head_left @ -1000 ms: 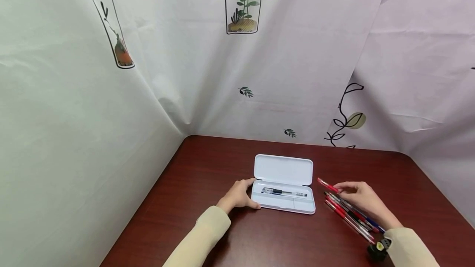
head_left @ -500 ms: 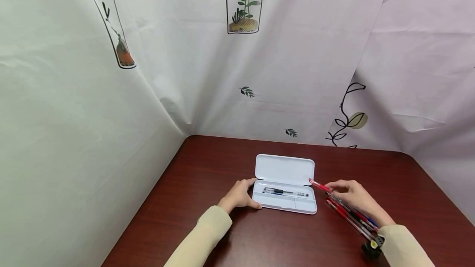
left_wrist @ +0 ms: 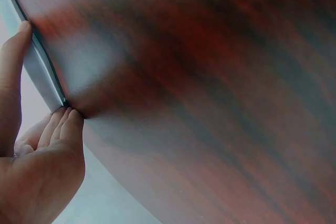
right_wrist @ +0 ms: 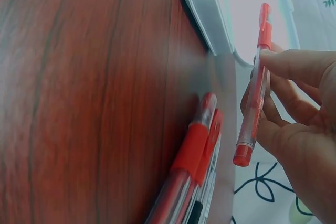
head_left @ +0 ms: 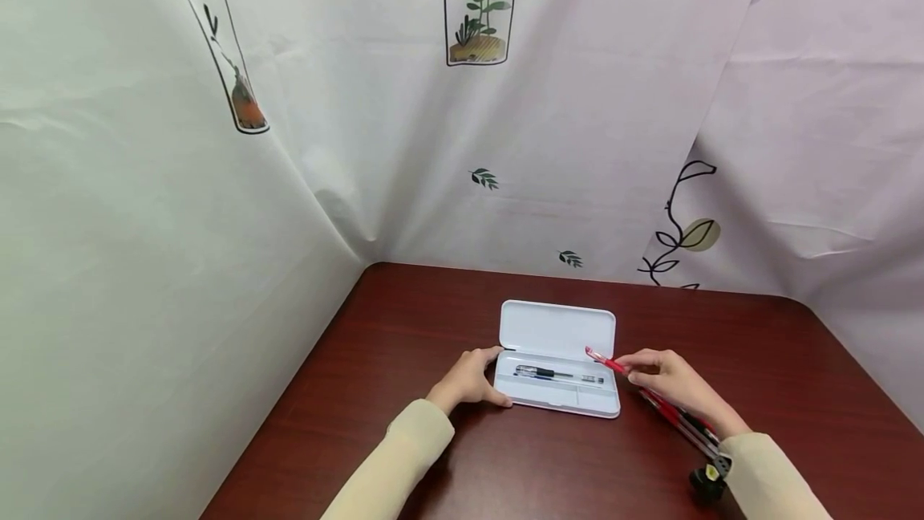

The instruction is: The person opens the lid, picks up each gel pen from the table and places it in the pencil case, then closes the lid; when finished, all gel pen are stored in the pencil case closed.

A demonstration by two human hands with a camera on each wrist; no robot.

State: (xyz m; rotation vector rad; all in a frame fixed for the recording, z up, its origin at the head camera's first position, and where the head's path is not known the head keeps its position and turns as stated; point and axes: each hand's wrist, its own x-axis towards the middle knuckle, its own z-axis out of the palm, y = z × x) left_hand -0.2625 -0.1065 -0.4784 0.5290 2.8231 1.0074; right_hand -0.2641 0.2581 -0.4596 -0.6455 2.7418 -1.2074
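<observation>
"Dark-red table (head_left: 549,464) on my screen. Red pen (right_wrist: 252,102)?"

"Pinched in my right hand (head_left: 674,383), near the white case (head_left: 534,398) my left hand (head_left: 468,379) grips. I'd steady that, level the pen, then lower."

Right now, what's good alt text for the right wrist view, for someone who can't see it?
A person's right fingers pinch a red pen in the air. More pens lie on a reddish table near the bottom, and part of a white case shows at the top.
</observation>
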